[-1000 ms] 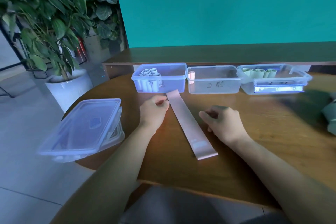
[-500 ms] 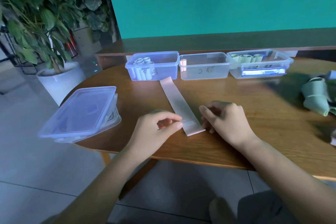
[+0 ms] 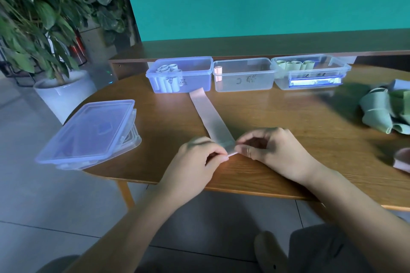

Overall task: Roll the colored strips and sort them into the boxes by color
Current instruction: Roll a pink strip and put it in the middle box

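On the table [image 3: 277, 115], near edge: both hands are meeting at the close end of a pink strip [image 3: 210, 115]
Left hand [image 3: 195, 162]: its grip is pinching the strip's near end between thumb and curled fingers
Right hand [image 3: 273, 150]: its grip is closing on the same end from the other side, thumb tip touching the strip's edge, fingers curled above it
Pink strip: it is lying flat on the wood, running away from the hands, its far end reaching up to the blue box [image 3: 182, 74]
Blue box: it is standing leftmost in a row of three, holding pale rolls [image 3: 168, 77] on end
Middle box [image 3: 244, 74]: it is sitting just beside the blue one, holding a single pink roll [image 3: 218, 71] against its left wall
Right box [image 3: 310, 72]: it is holding green rolls [image 3: 295, 64] along its back
Loose strips [image 3: 386, 113]: green ones are lying heaped at the table's right side
Lids [image 3: 88, 133]: they are lying stacked at the left edge, overhanging it
Potted plant [image 3: 42, 29]: it is standing on the floor beyond the table's left side
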The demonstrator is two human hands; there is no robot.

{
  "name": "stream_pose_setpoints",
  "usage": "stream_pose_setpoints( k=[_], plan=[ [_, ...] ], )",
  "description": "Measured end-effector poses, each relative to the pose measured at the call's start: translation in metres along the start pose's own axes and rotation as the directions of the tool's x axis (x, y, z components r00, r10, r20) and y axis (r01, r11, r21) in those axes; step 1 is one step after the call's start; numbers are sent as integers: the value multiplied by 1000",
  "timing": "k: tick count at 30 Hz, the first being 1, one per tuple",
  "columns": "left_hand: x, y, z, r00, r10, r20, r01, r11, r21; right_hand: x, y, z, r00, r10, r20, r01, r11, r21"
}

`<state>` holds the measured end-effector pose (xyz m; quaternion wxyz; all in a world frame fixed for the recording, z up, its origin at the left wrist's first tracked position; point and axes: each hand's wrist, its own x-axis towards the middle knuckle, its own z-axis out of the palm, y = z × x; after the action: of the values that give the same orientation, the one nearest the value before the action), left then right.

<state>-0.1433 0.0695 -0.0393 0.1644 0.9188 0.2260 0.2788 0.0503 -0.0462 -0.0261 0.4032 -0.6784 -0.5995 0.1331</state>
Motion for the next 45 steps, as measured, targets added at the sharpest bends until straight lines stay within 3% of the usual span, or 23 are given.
stream_pose_setpoints(
  k=[6,16,26,37,41,45],
  plan=[
    [-7,-4,-11,999,53,11,-53,998,-31,-4,-1,5,986,-156,59,157,987,-20],
    [-28,-3,-16,999,13,38,-11,998,-61,-17,-11,9,975,-175,135,168,984,60],
    [-28,-4,-18,999,-36,10,37,992,-118,-12,-9,11,970,-111,215,114,993,-3],
    [-22,-3,-23,982,-153,107,165,980,-111,-4,-14,12,977,58,205,-52,998,-33],
    [-22,-4,-22,985,-98,140,116,984,-132,-4,-12,10,965,-43,260,23,997,79],
    [-24,-6,-20,991,-56,120,66,995,-78,-7,-12,11,942,-139,304,121,990,75]
  ],
)
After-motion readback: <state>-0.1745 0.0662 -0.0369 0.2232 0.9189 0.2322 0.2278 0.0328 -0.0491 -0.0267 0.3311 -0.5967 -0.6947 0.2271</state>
